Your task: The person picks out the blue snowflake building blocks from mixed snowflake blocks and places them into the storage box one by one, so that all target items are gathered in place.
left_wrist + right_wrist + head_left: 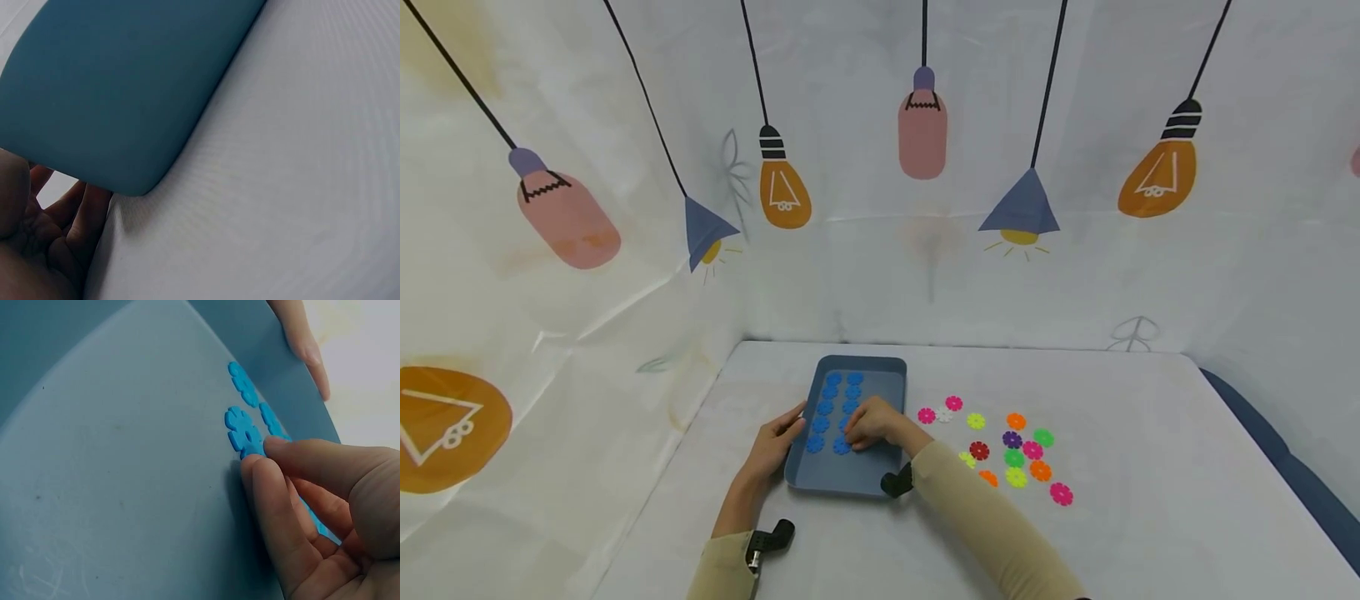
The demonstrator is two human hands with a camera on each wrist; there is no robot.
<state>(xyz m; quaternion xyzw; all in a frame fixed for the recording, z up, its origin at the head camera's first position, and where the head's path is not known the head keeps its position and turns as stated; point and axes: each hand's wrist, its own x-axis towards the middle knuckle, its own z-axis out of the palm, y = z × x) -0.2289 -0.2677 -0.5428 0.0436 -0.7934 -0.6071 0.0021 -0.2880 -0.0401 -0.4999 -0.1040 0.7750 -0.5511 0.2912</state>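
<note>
A blue-grey tray lies on the white table, holding two rows of blue flower-shaped discs. At the tray's left side, my left hand holds the edge, with the thumb near the rim. The left wrist view shows fingers against the outside of the tray. Over the right-hand row, my right hand pinches a blue flower-shaped disc between thumb and fingertips, low over the tray floor. Another blue disc lies right beside it. My fingers partly cover the pinched disc and some of the row.
Right of the tray, loose flower-shaped discs in pink, orange, green, yellow, purple, red and white lie scattered, including a purple disc and a pink disc. A white wall covering with printed lamps rises behind the table.
</note>
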